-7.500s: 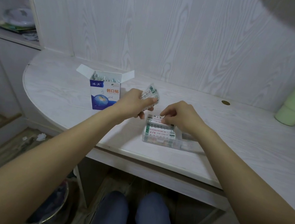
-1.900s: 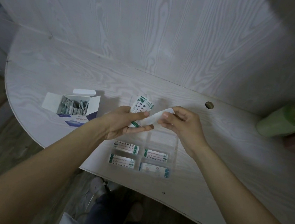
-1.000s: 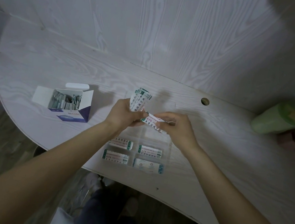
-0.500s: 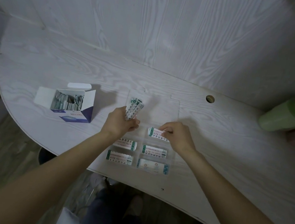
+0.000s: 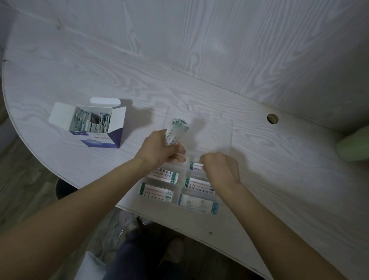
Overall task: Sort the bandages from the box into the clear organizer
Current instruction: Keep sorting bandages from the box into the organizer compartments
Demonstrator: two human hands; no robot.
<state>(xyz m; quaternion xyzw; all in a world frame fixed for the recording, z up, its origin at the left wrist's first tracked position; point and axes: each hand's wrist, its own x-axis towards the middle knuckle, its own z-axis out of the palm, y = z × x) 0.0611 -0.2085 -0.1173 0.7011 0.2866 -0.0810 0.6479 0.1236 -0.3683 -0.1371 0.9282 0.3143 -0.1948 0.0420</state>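
The blue and white bandage box (image 5: 98,138) stands open at the left of the table, with several bandages inside. The clear organizer (image 5: 215,134) lies in the middle with its lid open toward the wall. Wrapped bandages (image 5: 156,191) fill its near compartments. My left hand (image 5: 157,151) grips a small stack of bandages (image 5: 175,131) upright, just left of the organizer's far part. My right hand (image 5: 219,168) is over the right column, its curled fingers pinching the end of one bandage (image 5: 195,166) that lies in a compartment there.
A green cup (image 5: 367,144) lies at the far right by the wall. A round cable hole (image 5: 272,118) sits behind the organizer. The table's curved front edge (image 5: 167,221) runs close below the organizer, with my legs under it.
My right hand has lowered the single bandage into a compartment in the right column. My left hand keeps hold of its stack and has barely moved.
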